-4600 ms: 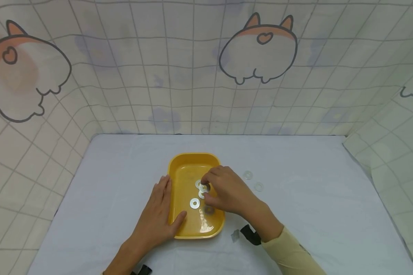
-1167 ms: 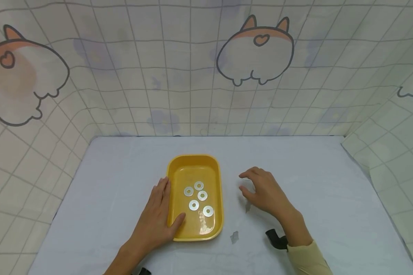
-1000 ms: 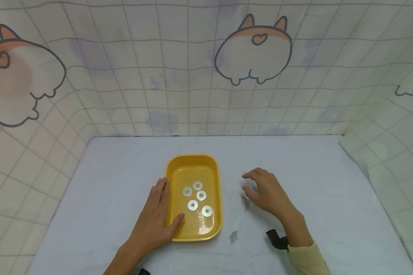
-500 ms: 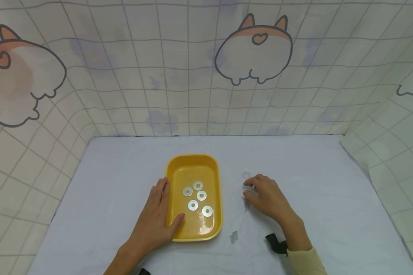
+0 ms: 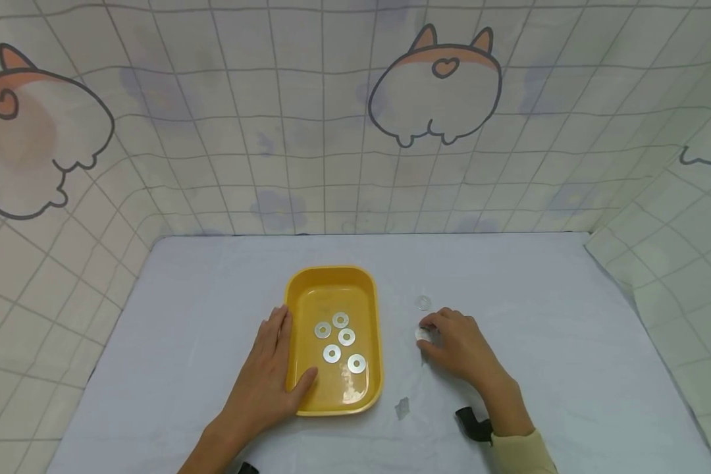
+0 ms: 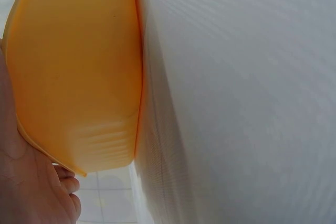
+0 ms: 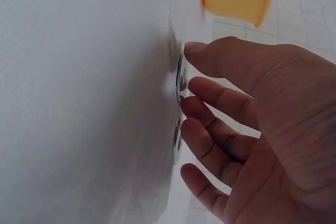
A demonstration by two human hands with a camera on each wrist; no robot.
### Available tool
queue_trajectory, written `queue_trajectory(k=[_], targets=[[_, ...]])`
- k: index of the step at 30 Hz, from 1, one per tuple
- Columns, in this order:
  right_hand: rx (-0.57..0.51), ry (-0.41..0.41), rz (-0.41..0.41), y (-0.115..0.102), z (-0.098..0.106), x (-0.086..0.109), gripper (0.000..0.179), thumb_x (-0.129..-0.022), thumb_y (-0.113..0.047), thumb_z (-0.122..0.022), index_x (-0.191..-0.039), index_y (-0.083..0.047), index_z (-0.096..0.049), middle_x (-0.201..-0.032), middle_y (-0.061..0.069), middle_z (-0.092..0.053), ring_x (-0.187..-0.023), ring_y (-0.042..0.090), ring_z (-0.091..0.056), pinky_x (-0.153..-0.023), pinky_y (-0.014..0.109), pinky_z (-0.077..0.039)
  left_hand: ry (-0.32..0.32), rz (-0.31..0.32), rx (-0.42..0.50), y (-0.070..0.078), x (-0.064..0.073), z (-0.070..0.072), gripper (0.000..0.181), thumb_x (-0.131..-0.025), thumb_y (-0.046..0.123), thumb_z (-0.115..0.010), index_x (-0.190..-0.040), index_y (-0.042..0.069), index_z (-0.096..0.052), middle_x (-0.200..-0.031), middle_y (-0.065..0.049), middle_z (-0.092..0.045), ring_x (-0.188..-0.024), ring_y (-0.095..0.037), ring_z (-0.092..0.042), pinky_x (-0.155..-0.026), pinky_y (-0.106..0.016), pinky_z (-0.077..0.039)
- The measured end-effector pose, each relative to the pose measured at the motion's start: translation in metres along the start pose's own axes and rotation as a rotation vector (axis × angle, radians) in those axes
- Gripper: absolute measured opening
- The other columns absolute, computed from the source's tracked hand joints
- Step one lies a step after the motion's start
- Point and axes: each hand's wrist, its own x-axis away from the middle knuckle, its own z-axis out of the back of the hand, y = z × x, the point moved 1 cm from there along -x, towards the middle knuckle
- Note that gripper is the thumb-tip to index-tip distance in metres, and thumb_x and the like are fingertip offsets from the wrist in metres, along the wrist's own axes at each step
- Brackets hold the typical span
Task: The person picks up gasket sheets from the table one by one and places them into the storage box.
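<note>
Head view: the right hand [image 5: 457,345] pinches a round silvery washer [image 5: 422,335]; leftward, the straight-fingered left hand [image 5: 268,375] rests on the yellow rectangular tray [image 5: 364,296].

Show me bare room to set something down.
Bare white cloth lies left of the left hand and right of the right hand. Crowded: the yellow tray, holding five washers, and the strip between it and the right hand, with two more.

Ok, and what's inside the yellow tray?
Five silvery washers lie flat on the floor of the yellow tray. The left hand has its thumb over the left rim, so the bit beneath that thumb can't be seen.
</note>
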Motion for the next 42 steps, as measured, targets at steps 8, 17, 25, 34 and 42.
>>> queue_trajectory(k=[8,17,25,34,42], targets=[[0.011,0.002,-0.013,0.004,0.000,0.004,0.023,-0.090,-0.017,-0.083,-0.111,-0.009,-0.077,-0.106,0.006,-0.074,-0.103,0.027,-0.069,-0.095,0.051,-0.055,-0.024,0.004,0.001,0.000,0.001,-0.003,0.099,-0.096,0.045,-0.068,-0.165,-0.008,-0.020,-0.175,-0.021,-0.020,-0.163,-0.039,-0.022,-0.134,-0.020,0.012],[0.046,0.006,-0.038,0.002,0.000,0.004,0.024,-0.089,-0.018,-0.084,-0.109,-0.008,-0.077,-0.106,0.007,-0.075,-0.104,0.028,-0.070,-0.101,0.052,-0.055,-0.015,-0.002,0.014,0.000,0.000,-0.001,0.100,-0.096,0.045,-0.069,-0.165,-0.009,-0.021,-0.175,-0.022,-0.021,-0.163,-0.041,-0.023,-0.134,-0.022,0.011],[0.160,0.053,-0.053,-0.005,-0.004,0.004,0.022,-0.086,-0.022,-0.084,-0.101,-0.007,-0.077,-0.096,0.008,-0.078,-0.096,0.029,-0.072,-0.098,0.049,-0.055,-0.018,0.005,0.016,0.001,0.000,0.000,0.099,-0.095,0.044,-0.069,-0.164,-0.009,-0.021,-0.174,-0.023,-0.022,-0.162,-0.041,-0.024,-0.134,-0.020,0.011],[0.161,0.131,-0.065,-0.012,-0.004,0.004,0.018,-0.080,-0.017,-0.083,-0.093,-0.007,-0.076,-0.084,0.006,-0.075,-0.077,0.025,-0.068,-0.081,0.046,-0.057,-0.010,0.003,0.013,0.002,-0.001,0.001,0.097,-0.096,0.042,-0.068,-0.164,-0.009,-0.022,-0.174,-0.022,-0.022,-0.164,-0.039,-0.022,-0.134,-0.020,0.011],[0.201,0.101,-0.091,-0.018,-0.005,0.004,0.019,-0.082,-0.016,-0.081,-0.096,-0.005,-0.076,-0.086,0.007,-0.071,-0.077,0.024,-0.066,-0.079,0.045,-0.057,-0.010,0.001,0.004,0.002,0.000,0.000,0.098,-0.096,0.043,-0.069,-0.164,-0.010,-0.022,-0.174,-0.023,-0.022,-0.163,-0.040,-0.023,-0.133,-0.019,0.011]])
